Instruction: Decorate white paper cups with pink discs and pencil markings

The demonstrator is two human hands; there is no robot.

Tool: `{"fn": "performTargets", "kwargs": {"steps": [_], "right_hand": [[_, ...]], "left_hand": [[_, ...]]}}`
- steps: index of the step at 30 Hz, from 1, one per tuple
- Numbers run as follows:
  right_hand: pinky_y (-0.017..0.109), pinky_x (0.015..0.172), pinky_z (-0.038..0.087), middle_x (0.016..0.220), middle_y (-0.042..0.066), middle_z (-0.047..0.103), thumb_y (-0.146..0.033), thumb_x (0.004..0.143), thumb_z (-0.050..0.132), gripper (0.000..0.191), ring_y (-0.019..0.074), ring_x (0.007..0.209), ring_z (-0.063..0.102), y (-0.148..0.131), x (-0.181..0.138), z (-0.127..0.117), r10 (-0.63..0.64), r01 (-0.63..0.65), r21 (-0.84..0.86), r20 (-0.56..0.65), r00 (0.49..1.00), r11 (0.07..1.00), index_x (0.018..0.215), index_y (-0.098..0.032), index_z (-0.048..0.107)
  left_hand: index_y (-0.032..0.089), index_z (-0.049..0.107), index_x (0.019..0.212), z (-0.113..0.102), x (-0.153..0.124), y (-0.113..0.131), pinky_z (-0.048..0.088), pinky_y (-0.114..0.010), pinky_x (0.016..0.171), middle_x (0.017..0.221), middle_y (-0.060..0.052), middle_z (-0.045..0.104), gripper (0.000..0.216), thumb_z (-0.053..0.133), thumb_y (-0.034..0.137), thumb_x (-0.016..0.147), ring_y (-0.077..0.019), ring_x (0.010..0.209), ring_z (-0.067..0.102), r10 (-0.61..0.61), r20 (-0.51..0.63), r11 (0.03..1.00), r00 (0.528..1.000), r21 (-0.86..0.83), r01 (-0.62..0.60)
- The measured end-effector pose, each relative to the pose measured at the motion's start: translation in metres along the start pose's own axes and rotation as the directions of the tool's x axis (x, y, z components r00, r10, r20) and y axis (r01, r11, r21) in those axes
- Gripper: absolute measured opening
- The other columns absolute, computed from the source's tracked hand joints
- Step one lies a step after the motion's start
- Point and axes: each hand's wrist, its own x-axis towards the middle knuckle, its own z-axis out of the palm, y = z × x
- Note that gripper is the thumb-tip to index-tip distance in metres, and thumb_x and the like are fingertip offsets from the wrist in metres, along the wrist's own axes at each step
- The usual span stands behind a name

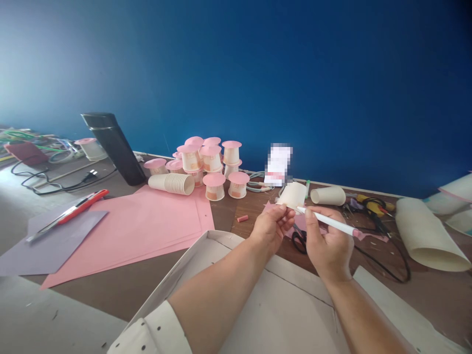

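Observation:
My left hand (273,225) is closed on the rim side of a white paper cup (292,194), which is held upside down and slightly tilted. A white marker with a pink end (334,223) is gripped in my right hand (329,246), its tip at the cup's lower edge. Whether the tip touches the cup I cannot tell. Behind and below my hands lie black-handled scissors (299,241) and pink paper scraps (271,207), partly hidden. A small pink marker cap (242,219) rests on the table to the left.
Finished-looking cups with pink disc tops (214,179) are piled near the blue wall. Nested paper cups (171,184) lie on pink sheets (136,231). Left are a red utility knife (81,209) and a black flask (116,150). A cardboard lid (221,241) sits under my forearms; a phone (278,164) leans behind.

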Motion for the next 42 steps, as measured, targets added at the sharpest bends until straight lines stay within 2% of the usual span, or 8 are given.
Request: {"fn": "performTargets", "kwargs": {"steps": [8,12,16,21,28,36,42], "right_hand": [[0.035,0.081,0.055,0.091,0.009,0.071,-0.038,0.091,0.059,0.023,0.0207,0.086,0.068,-0.0018,0.002,0.0001,-0.025,0.025,0.014,0.007,1.0,1.0,0.095,-0.018,0.07],[0.035,0.079,0.055,0.09,0.009,0.071,-0.039,0.091,0.059,0.024,0.0205,0.084,0.067,-0.0053,0.0021,-0.0006,-0.015,0.015,0.019,-0.031,0.999,1.0,0.094,-0.017,0.069],[0.035,0.075,0.054,0.09,0.01,0.07,-0.041,0.091,0.059,0.028,0.0197,0.081,0.066,-0.0042,0.0018,-0.0006,0.068,-0.062,0.101,-0.062,0.996,0.993,0.098,-0.015,0.067],[0.036,0.072,0.055,0.089,0.01,0.07,-0.046,0.091,0.058,0.035,0.0189,0.076,0.066,-0.0003,0.0016,0.0006,0.201,-0.191,0.191,-0.035,0.979,0.963,0.106,-0.015,0.066],[0.035,0.073,0.056,0.086,0.009,0.071,-0.045,0.092,0.056,0.033,0.0196,0.075,0.068,-0.0044,-0.0003,-0.0007,0.141,-0.143,0.105,0.019,0.99,0.984,0.102,-0.016,0.068],[0.036,0.08,0.056,0.09,0.008,0.072,-0.043,0.093,0.056,0.028,0.0205,0.081,0.07,-0.0002,-0.0011,0.0008,0.087,-0.091,0.082,0.051,0.995,0.992,0.099,-0.019,0.069],[0.036,0.079,0.057,0.091,0.009,0.072,-0.044,0.093,0.056,0.029,0.0215,0.083,0.071,0.0042,-0.0023,0.0008,0.069,-0.074,0.056,0.087,0.994,0.996,0.099,-0.019,0.069]], "left_hand": [[0.007,0.065,0.081,0.0009,-0.0001,-0.0004,0.054,-0.017,0.062,0.072,-0.006,0.066,0.011,0.058,0.01,0.089,-0.0085,0.065,0.065,-0.008,-0.012,0.999,1.0,0.042,0.009],[0.007,0.065,0.081,0.0018,-0.0011,0.0002,0.054,-0.016,0.062,0.072,-0.006,0.066,0.012,0.057,0.009,0.09,-0.008,0.066,0.065,0.0,-0.002,1.0,1.0,0.025,0.0],[0.006,0.066,0.082,0.0018,-0.0021,0.0011,0.053,-0.016,0.063,0.073,-0.006,0.066,0.012,0.057,0.009,0.09,-0.0077,0.066,0.065,0.002,0.0,1.0,1.0,0.008,-0.002],[0.007,0.066,0.082,0.0011,-0.0017,0.0014,0.053,-0.015,0.063,0.073,-0.006,0.065,0.012,0.057,0.01,0.09,-0.0076,0.066,0.065,-0.005,-0.001,1.0,1.0,0.001,0.005],[0.007,0.066,0.08,0.0005,0.0006,-0.0005,0.053,-0.016,0.064,0.073,-0.006,0.066,0.011,0.059,0.01,0.089,-0.0081,0.067,0.065,0.005,0.007,1.0,1.0,0.006,-0.005],[0.008,0.064,0.077,0.0023,-0.0019,-0.0005,0.053,-0.017,0.064,0.07,-0.005,0.065,0.012,0.059,0.008,0.088,-0.0081,0.065,0.065,0.002,0.009,1.0,1.0,0.02,-0.002],[0.009,0.064,0.077,0.0033,-0.0024,0.0001,0.052,-0.016,0.063,0.07,-0.005,0.066,0.012,0.06,0.009,0.088,-0.0077,0.064,0.064,0.012,-0.007,0.999,1.0,0.041,-0.012]]}}
